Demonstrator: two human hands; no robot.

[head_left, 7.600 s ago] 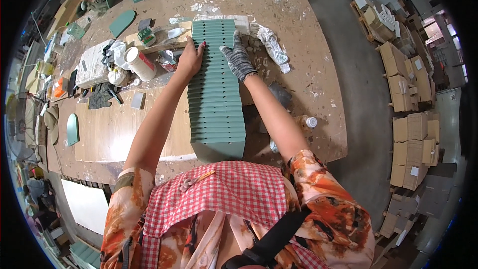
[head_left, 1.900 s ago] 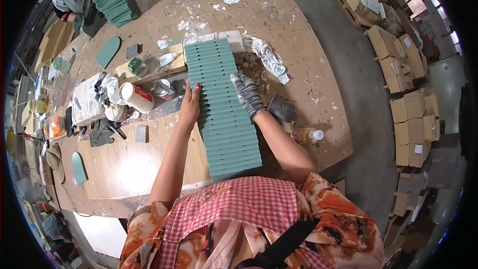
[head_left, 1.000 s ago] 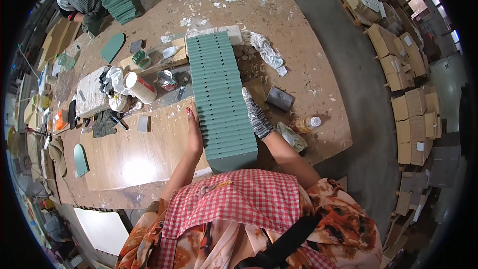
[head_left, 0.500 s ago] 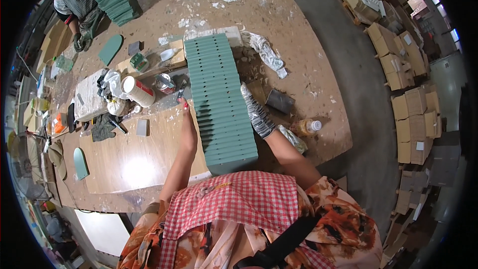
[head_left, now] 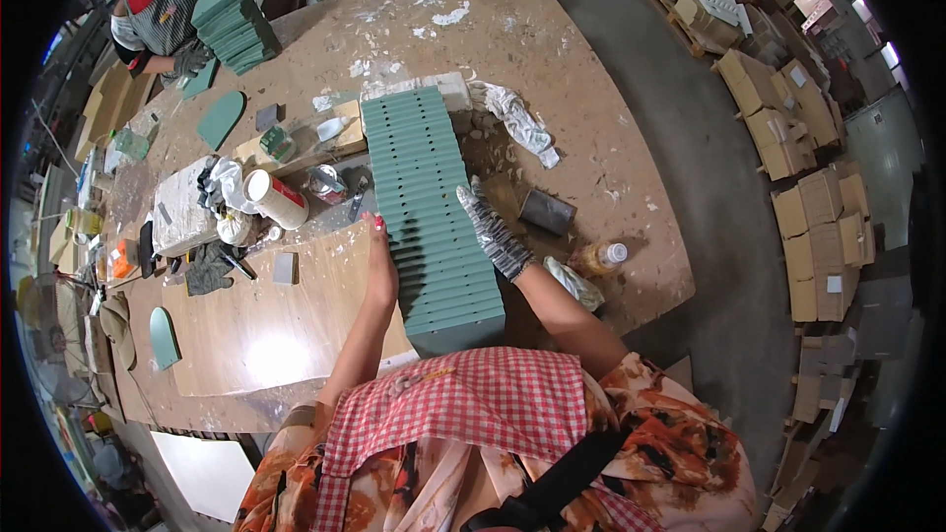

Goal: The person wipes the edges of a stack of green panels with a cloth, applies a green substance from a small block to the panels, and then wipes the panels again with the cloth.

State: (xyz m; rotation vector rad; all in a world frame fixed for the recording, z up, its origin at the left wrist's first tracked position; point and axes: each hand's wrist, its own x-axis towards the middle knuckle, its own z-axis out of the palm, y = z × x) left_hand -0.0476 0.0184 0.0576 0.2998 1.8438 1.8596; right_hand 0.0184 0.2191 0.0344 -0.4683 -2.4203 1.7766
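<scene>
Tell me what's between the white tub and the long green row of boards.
An open tin and a small tool, kind unclear, sit between the tub and the green row in the head view.

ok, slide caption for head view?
Bare left hand and gray-gloved right hand flank a long, tight row of thin green boards at a paint-spattered brown table.

The bare left hand (head_left: 382, 264) with red-painted nails (head_left: 378, 223) stands edge-on, fingers pointing forward, palm turned inward. The right hand (head_left: 495, 232) in a grey striped knit glove (head_left: 501, 244) slants forward and leftward, fingers extended. Both bare forearms (head_left: 358, 343) reach forward, spread slightly apart.
</scene>
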